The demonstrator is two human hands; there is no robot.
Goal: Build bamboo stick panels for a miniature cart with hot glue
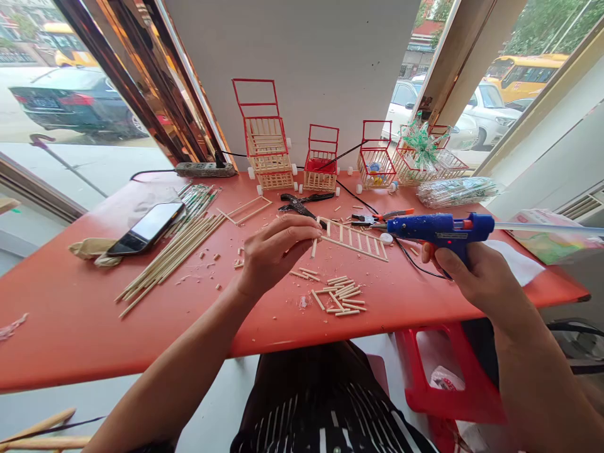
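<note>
The ladder (353, 239), a flat frame of thin sticks with cross rungs, lies on the red table (70, 314) between the two hands. The left hand (274, 251) has its fingers drawn narrow, pinching a short stick (314, 247) that hangs upright at the ladder's near left end, just beside the rail. The right hand (472, 270) is wrapped around the grip of the blue glue gun (438, 229), fingers closed on it; the gun lies level, its nozzle at the ladder's right end, touching or nearly so. A glue stick pokes out of the gun's back, away from the fingers.

Just below the left fingertips lies a heap of cut sticks (342, 296), with chips scattered around it. Beyond the fingertips lie black pliers (299, 204), and beyond the gun's nozzle a cutter (380, 217) with orange handles. A black cord runs under the gun toward the table's far edge.

Well to the left of the left hand lies a bundle of long sticks (172, 255), with a phone (146, 228) resting on a cloth beside it. A power strip (205, 169) sits at the far left edge. Along the far edge stand four small carts (267, 157) with red frames, and to their right a wrapped bundle (455, 190) lies in clear plastic.

Below the right wrist, under the table, stands a red stool (453, 377).
</note>
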